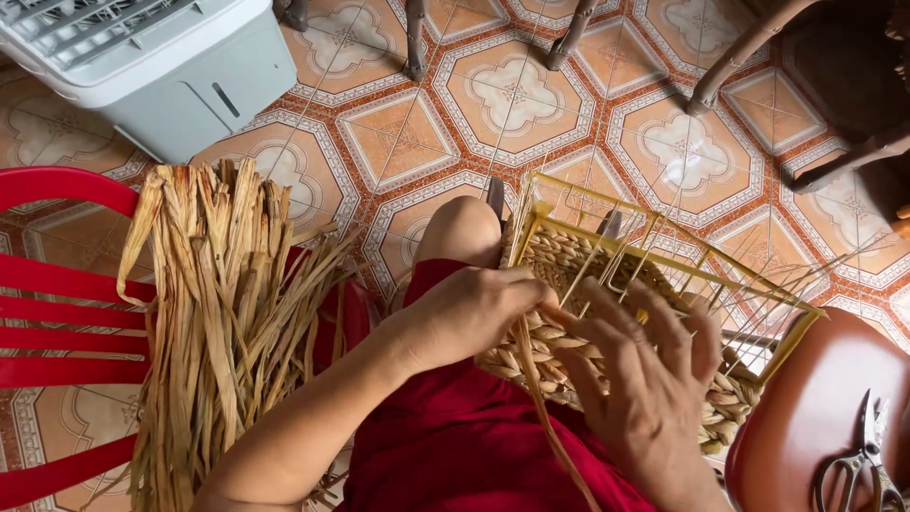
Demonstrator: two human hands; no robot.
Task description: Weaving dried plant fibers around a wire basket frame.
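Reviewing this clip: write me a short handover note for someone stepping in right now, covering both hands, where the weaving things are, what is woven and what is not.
Left hand: closed on the woven side of the basket, gripping a fibre strand that trails down over the lap.
Right hand: fingers spread over the weave and the wire uprights, steadying the basket.
Basket rests on the lap, built on a yellow wire frame.
Done: the lower rows are woven.
Left: the upper frame is bare wire.
Supplies: dried fibre bundle draped on the red chair at the left; scissors on the brown stool at the right.
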